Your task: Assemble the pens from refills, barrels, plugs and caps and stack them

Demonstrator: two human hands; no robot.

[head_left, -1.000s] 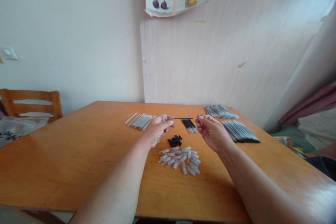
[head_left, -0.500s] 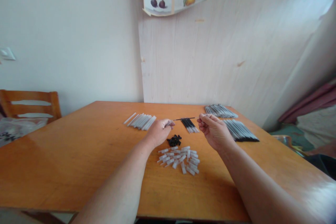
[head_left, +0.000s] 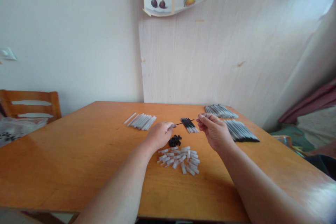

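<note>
- The left hand (head_left: 160,134) held one end of a thin dark rod (head_left: 179,124) above the table (head_left: 78,147), its thumb and fingers drawn together in a pinch on it.
- The right hand (head_left: 211,127) was at the rod's other end, thumb and forefinger pinching there; the exact grip on that tip was too small to make out.
- The rod ran between the two hands, tilted slightly, its right end higher in the view.
- Behind it, a row of black-and-clear pens (head_left: 189,125) lay side by side on the table.
- A small heap of black plastic pieces (head_left: 175,140) lay just beside the left hand, on its near side.
- Nearer the person, translucent white plastic caps (head_left: 181,159) lay scattered in a loose group, pointing in various directions.
- Beyond the left hand, translucent tubes (head_left: 141,121) lay roughly parallel, one at the left slightly apart from the others.
- To the right lay two batches of slim grey items with dark ends: the nearer batch (head_left: 243,132) partly behind the right hand, the farther batch (head_left: 220,111) close to the table's far edge.
- A wooden chair (head_left: 54,106) stood at the left, with a clear plastic bag (head_left: 23,126) in front of its back.
</note>
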